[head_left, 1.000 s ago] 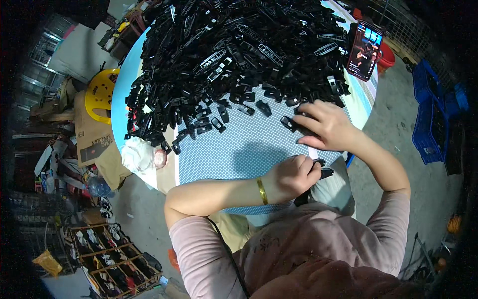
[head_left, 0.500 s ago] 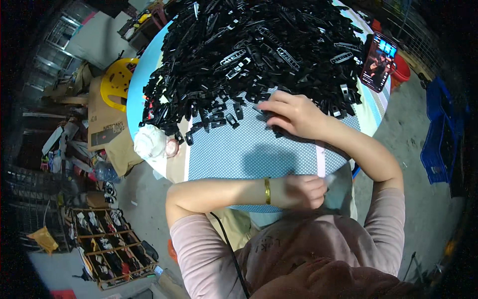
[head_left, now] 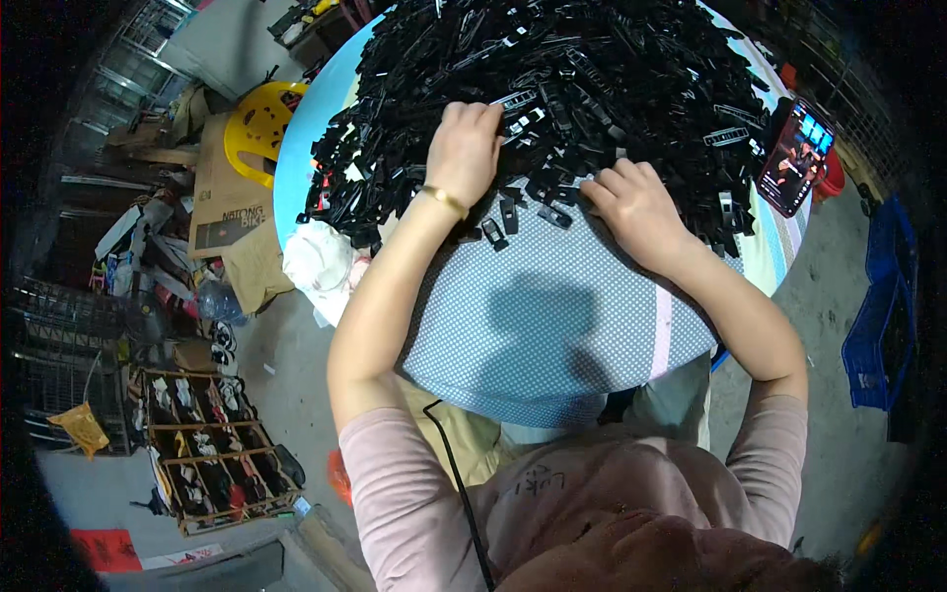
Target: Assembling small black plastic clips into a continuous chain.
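Note:
A large heap of small black plastic pieces (head_left: 651, 94), some long and slotted with pale glints, covers the far part of the table. My left hand (head_left: 462, 153), with a gold band (head_left: 446, 201) at its wrist, reaches into the heap's near left part. Its fingers curl together and downward, tips hidden. At the near edge of the heap, my right hand (head_left: 631, 209) has its fingers bent closed; anything inside them is out of sight. Between the hands a few loose black pieces (head_left: 554, 216) lie on the dotted cloth.
The round table wears a dotted cloth (head_left: 533, 345). A white crumpled bundle (head_left: 318, 257) lies at its left edge, a lit phone (head_left: 795, 158) at its right. Around it stand a yellow chair (head_left: 258, 123), a blue crate (head_left: 878, 306) and a shoe rack (head_left: 217, 454). A black cable (head_left: 456, 474) hangs by my lap.
My left hand has gone from the near table edge, close to my body, up and left into the heap. My right hand has shifted slightly right. The whole view has also shifted.

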Available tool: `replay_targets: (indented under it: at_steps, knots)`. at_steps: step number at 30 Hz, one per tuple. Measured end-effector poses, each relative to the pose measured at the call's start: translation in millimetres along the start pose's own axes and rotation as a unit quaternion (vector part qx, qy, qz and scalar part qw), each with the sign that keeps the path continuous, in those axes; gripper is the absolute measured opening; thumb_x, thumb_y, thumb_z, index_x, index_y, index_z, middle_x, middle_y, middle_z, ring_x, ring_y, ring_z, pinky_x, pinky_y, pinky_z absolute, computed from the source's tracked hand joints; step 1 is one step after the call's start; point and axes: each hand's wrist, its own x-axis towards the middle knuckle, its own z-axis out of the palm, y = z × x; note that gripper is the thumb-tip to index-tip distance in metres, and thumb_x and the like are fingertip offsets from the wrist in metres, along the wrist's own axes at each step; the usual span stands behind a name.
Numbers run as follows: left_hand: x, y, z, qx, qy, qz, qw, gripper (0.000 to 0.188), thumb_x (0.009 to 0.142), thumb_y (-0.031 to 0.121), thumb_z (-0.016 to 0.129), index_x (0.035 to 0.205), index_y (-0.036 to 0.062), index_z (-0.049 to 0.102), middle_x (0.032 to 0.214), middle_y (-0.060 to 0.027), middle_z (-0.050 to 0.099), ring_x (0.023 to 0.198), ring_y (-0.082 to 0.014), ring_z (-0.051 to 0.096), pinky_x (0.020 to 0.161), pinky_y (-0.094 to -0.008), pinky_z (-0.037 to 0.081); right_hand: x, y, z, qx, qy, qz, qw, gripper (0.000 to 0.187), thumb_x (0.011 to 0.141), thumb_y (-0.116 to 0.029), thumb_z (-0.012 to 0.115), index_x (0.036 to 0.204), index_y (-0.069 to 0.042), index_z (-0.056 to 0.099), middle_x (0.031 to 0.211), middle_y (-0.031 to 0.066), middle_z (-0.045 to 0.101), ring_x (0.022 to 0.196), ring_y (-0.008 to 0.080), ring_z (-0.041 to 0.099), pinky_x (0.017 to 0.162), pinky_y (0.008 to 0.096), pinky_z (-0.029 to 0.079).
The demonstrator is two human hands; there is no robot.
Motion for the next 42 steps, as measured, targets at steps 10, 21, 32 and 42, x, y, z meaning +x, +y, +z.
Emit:
replay_targets:
  at_steps: [10,21,32,42]
  knots:
    - [8.1,-18.3,22.2,-0.104,-0.036,-0.079,0.991,0.03,0.075,0.008,0.073,0.104,0.0036,0.066,0.092,-0.0169,0.063,0.088,-0.0357,0.062,0.079,-0.0425,0.05,44.4,-47.4,45.2,0.077,-0.057,-0.185,0.978,0.023,0.079,-0.012,0.057,0.101,-0.006,0.062,0.093,0.0026,0.061,0.092,0.0184,0.057,0.082,0.0335,0.044]
    - [-65.5,55.8,-36.2,-0.325,-0.172,-0.006,0.93,0.028,0.071,0.004,0.072,0.098,0.003,0.066,0.09,-0.0136,0.063,0.087,-0.0337,0.059,0.079,-0.0414,0.049,20.8,-2.3,-6.2,0.173,0.029,0.054,0.983,0.029,0.076,-0.006,0.069,0.104,-0.001,0.068,0.094,0.0117,0.068,0.09,0.0277,0.062,0.083,0.0402,0.047]
    - [-77.8,56.1,-38.0,-0.315,-0.261,-0.189,0.893,0.025,0.07,0.015,0.078,0.087,-0.0002,0.068,0.084,-0.0139,0.061,0.078,-0.0304,0.061,0.071,-0.0374,0.049,8.2,-18.9,-15.7,0.272,-0.135,0.076,0.95,0.025,0.068,-0.003,0.075,0.092,0.002,0.07,0.085,0.0127,0.066,0.083,0.0282,0.059,0.074,0.0373,0.05]
    - [-82.5,62.8,-28.1,-0.316,-0.236,-0.144,0.908,0.026,0.069,0.017,0.08,0.085,0.0008,0.068,0.079,-0.0118,0.06,0.072,-0.026,0.06,0.064,-0.0346,0.048,6.2,-30.8,2.4,0.257,-0.072,0.01,0.964,0.022,0.066,-0.007,0.076,0.085,0.001,0.069,0.073,0.0104,0.055,0.072,0.0271,0.054,0.066,0.0373,0.047]
